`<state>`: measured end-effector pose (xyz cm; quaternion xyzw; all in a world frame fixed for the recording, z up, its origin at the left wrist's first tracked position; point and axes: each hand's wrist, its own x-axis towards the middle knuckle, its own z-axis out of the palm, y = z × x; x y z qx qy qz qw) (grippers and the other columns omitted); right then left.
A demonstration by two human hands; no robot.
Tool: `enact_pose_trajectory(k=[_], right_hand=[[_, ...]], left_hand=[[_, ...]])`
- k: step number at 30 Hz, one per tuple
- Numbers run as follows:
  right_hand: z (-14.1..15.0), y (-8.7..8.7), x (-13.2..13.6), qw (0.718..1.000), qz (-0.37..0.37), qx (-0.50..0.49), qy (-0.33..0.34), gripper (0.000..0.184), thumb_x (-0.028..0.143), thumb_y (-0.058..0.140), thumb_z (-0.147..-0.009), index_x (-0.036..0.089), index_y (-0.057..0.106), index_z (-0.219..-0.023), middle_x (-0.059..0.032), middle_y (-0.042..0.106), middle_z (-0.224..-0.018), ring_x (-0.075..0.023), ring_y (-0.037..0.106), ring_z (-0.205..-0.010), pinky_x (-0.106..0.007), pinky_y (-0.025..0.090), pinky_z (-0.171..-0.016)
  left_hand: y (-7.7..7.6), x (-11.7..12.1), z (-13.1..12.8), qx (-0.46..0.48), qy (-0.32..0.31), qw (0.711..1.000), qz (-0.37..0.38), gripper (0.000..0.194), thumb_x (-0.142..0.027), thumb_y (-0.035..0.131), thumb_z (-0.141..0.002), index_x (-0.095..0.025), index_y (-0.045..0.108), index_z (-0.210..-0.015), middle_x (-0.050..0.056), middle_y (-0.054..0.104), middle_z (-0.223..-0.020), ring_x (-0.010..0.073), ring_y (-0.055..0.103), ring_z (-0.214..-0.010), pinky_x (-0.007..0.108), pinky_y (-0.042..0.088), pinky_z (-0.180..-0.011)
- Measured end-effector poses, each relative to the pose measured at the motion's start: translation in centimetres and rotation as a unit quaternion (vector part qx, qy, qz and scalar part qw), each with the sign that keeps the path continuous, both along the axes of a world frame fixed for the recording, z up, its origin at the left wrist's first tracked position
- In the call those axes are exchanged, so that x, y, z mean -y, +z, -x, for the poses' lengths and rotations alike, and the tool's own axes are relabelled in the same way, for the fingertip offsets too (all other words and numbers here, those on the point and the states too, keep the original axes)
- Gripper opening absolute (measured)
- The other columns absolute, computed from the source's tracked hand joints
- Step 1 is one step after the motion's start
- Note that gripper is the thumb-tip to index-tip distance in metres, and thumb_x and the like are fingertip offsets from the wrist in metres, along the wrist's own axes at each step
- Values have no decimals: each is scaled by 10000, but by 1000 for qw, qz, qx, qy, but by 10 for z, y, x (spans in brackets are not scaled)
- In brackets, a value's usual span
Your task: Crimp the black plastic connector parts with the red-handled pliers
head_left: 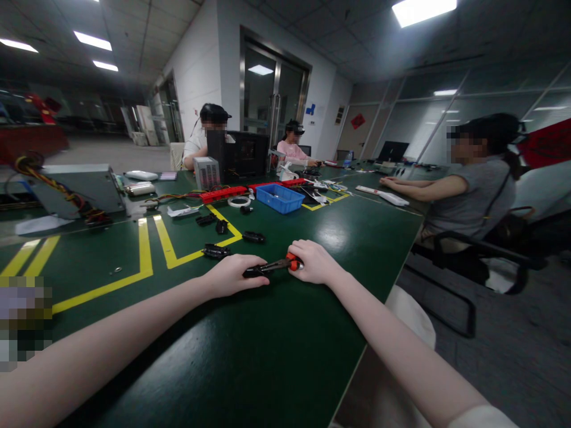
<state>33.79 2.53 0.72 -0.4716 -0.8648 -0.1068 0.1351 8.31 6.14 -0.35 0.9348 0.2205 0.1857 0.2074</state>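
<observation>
My right hand (312,261) is wrapped round the orange-and-black handles of a pair of pliers (279,265), whose jaws point left. My left hand (236,274) is closed on a small black part (254,271), and the pliers' tips reach it. Whether the jaws grip the part I cannot tell. Just beyond the hands lie a black piece (216,251) near the yellow tape and another black piece (254,236) to its right. Smaller black parts (206,220) rest farther back.
A blue bin (279,198) stands mid-table beside a red power strip (223,194) and a roll of white tape (239,202). Farther back are a black computer case (245,156) and a grey power supply (75,190) with cables. Several people sit around the green table (178,368).
</observation>
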Motion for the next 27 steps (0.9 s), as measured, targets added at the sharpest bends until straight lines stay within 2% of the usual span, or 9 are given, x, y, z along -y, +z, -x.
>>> enact_pose_trajectory(k=[5,9,18,27], right_hand=[[-5,-2,-2,998,-32,-51,-1,136,261,605,-719,196,536,-817,-35,571,-822,-172,499,-756,-293,345,-698],[-9,-3,-3,996,-50,-73,-18,130,256,593,-738,194,543,-841,-36,574,-823,-174,504,-761,-295,351,-699],[-12,0,-2,997,-69,-34,-17,170,265,615,-723,187,560,-863,-51,597,-855,-188,516,-787,-307,358,-714],[-9,3,1,997,-65,-26,13,200,346,626,-751,189,560,-854,-56,599,-848,-186,517,-773,-307,355,-708]], left_hand=[[0,1,1,17,-11,1000,-24,368,-471,540,-906,-192,639,-1124,50,661,-1000,182,634,-875,258,468,-746],[-4,-1,1,33,-20,998,-47,420,-460,528,-918,-196,598,-1238,67,618,-1057,179,629,-898,272,482,-812],[-5,-1,1,48,-41,997,-43,382,-414,544,-923,-240,591,-1259,54,614,-1084,171,634,-910,267,481,-824],[-4,-2,1,64,-40,997,-22,350,-410,575,-903,-203,636,-1178,59,620,-1034,174,628,-895,267,485,-818]])
